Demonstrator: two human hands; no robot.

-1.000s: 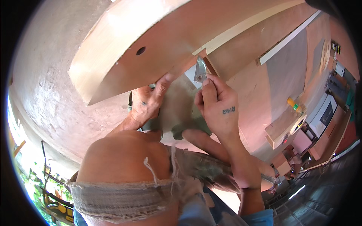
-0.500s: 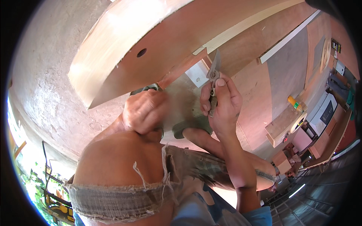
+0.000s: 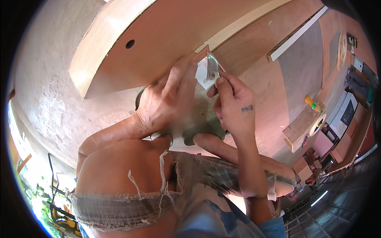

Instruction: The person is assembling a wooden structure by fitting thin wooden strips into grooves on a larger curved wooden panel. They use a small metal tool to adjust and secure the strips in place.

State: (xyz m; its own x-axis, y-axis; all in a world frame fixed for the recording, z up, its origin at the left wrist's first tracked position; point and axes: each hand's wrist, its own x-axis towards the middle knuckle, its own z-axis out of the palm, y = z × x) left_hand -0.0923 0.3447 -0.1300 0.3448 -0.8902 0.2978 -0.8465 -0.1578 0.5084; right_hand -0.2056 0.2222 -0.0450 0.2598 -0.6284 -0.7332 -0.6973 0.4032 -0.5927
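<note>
My right hand point(image 3: 237, 99) is closed around a pair of pruning shears point(image 3: 212, 65), with the pointed metal blade and its pivot showing above the thumb. The handles are mostly hidden in the fist. Beside it, my left hand point(image 3: 166, 104) has its fingers stretched out along the lower edge of a large light-brown wooden panel point(image 3: 158, 47); its fingertips are partly blurred. A round hole point(image 3: 130, 44) goes through the panel. Behind the shears' blade, a white piece point(image 3: 203, 74) lies close to the panel's edge.
Under my arms are my bent knees point(image 3: 119, 162) in frayed shorts, above a concrete floor point(image 3: 47, 79). To the right stand a small wooden box point(image 3: 297, 133) with a yellow-handled tool point(image 3: 312, 104) and a tape roll point(image 3: 318, 123). A long white-edged strip point(image 3: 297, 35) lies farther off.
My left hand has gone from a fist near my knee up to the panel's edge, its fingers now stretched. The shears moved slightly left and down, and the panel appears farther left.
</note>
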